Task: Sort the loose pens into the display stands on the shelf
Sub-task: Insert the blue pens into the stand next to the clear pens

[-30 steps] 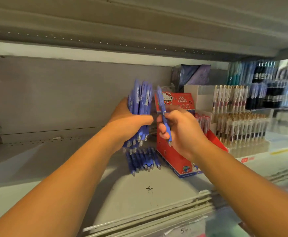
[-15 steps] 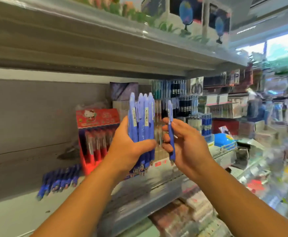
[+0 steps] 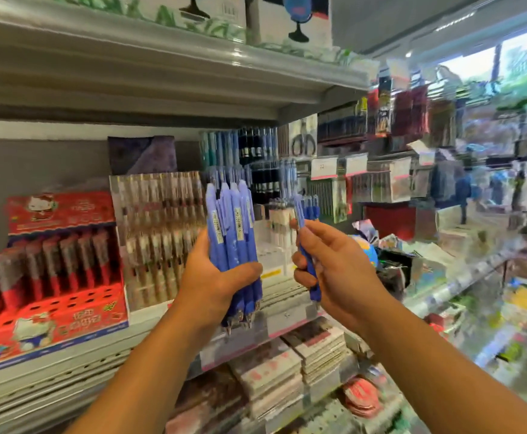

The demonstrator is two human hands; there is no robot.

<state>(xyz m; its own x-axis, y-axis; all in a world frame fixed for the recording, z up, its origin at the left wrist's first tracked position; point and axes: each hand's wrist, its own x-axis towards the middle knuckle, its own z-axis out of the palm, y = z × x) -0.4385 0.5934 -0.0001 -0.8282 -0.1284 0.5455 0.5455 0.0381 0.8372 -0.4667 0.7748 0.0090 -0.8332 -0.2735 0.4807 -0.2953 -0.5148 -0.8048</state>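
Bare left hand (image 3: 215,286), right hand (image 3: 342,270)

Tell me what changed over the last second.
The view swung right along the shelf: the red display stand now sits at far left instead of behind the hands, and the loose pens on the shelf are out of view. Nothing taken or let go: the left hand still grips the bundle of blue pens, the right hand still pinches the single blue pen.
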